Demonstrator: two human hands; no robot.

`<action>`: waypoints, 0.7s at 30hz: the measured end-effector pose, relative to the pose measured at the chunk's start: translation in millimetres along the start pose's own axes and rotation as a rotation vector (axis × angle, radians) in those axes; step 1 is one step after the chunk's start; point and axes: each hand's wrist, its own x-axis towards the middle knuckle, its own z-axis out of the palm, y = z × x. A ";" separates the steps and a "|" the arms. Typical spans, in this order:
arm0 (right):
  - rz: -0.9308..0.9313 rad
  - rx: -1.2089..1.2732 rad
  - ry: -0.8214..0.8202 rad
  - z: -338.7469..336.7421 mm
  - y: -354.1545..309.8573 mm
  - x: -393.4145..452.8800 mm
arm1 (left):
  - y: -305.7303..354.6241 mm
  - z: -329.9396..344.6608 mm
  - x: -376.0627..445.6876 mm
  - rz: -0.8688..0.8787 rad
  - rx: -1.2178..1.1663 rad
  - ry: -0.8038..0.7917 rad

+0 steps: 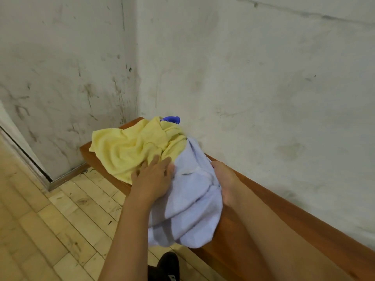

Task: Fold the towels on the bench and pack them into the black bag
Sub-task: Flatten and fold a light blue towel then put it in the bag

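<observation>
A crumpled pale blue towel lies on the wooden bench, its lower part hanging over the front edge. A crumpled yellow towel lies beside it toward the bench's far end. My left hand rests flat with straight fingers where the two towels meet. My right hand is at the blue towel's right edge; its fingers are hidden behind the cloth. A bit of dark blue cloth peeks out behind the yellow towel. No black bag is in view.
The bench stands against a stained white wall and ends in the corner. A light wooden floor lies to the left. A black shoe shows at the bottom edge.
</observation>
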 end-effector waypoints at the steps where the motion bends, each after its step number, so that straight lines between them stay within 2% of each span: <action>1: -0.004 -0.064 -0.003 -6.0 -3.4 -1.9 | 0.0 0.7 0.4 -0.002 0.045 -0.007; 8: -0.022 -0.735 0.171 -73.3 -10.7 1.2 | 6.4 9.4 0.9 -0.073 0.104 0.004; 11: 0.022 -0.967 0.192 -99.3 -7.0 -2.5 | 5.8 11.8 1.9 -0.078 0.131 0.056; 13: 0.056 -1.032 0.210 -111.3 -5.0 -9.4 | 6.8 13.2 1.7 -0.084 0.141 0.059; 21: 0.113 -1.508 0.104 -140.7 29.8 -23.2 | 5.6 14.1 3.0 -0.141 0.186 0.061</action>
